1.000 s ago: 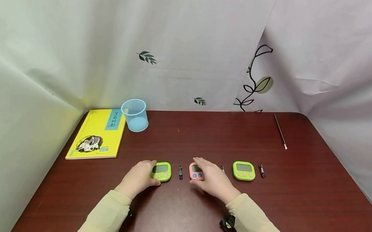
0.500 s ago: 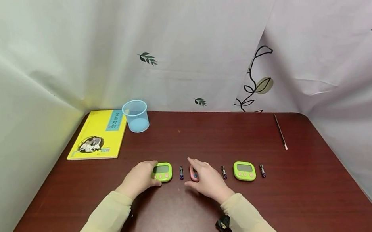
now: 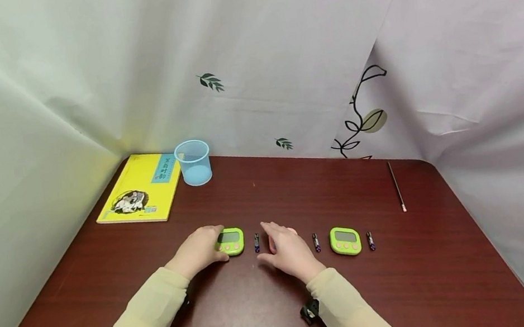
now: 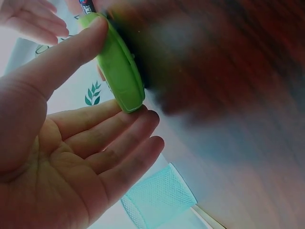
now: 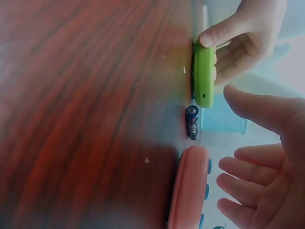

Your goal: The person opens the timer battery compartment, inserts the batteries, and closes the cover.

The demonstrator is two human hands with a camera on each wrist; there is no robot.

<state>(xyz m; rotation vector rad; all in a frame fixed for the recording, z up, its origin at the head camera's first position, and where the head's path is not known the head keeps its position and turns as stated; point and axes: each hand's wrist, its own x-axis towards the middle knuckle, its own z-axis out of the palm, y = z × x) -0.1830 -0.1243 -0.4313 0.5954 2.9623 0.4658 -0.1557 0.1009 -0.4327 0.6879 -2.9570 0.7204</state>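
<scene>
My left hand (image 3: 197, 249) pinches a green digital timer (image 3: 231, 241) by its edges, thumb on the near side and fingertips on the far side. The left wrist view shows the timer's side (image 4: 119, 71) between them. Above a pink timer (image 5: 190, 191) with blue buttons, my right hand (image 3: 291, 252) hovers with its fingers extended, hiding most of it from the head camera. A small dark battery (image 3: 256, 242) lies between the green timer and the pink one, just left of my right fingertips.
Right of my right hand lie another battery (image 3: 317, 242), a second green timer (image 3: 345, 241) and a third battery (image 3: 370, 240). A pencil (image 3: 397, 187) lies at the back right. A yellow book (image 3: 136, 191) and a blue mesh cup (image 3: 194, 165) stand near the back left wall.
My right hand has lifted off the pink timer and shifted left over it, uncovering the battery to its right. My left hand stays at the green timer.
</scene>
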